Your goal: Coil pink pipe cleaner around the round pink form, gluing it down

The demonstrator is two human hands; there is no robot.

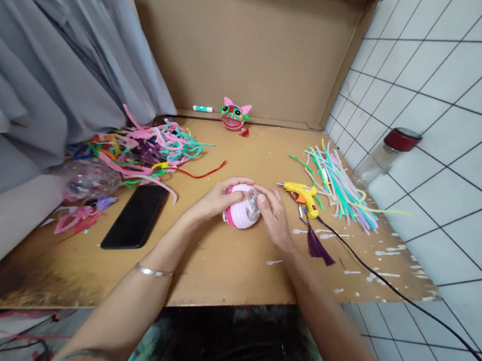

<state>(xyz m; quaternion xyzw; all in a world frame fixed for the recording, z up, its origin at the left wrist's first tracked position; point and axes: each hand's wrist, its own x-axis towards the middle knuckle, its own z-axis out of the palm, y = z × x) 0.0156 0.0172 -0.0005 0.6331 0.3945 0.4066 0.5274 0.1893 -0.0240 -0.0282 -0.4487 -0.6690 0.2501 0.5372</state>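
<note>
Both hands hold a round pink ball [241, 214] just above the middle of the wooden table. Pale pink strands wrap much of it, with a brighter pink edge at the left and a clear, shiny patch at the upper right. My left hand [219, 196] is curled round its left and upper side, thumb lying on top. On the right side, my right hand [273, 211] presses its thumb and fingers against the clear patch. The ball's underside is hidden. A yellow glue gun [302, 196] lies to the right of my right hand.
Left on the table [216, 285] are a tangled pile of fuzzy stems [155, 146] and a black phone [134, 217]. Straight stems [342, 186], a purple tassel [318, 246] and a bottle [379, 162] are at right. A small animal-face figure [233, 116] and a glue stick [202, 108] stand behind.
</note>
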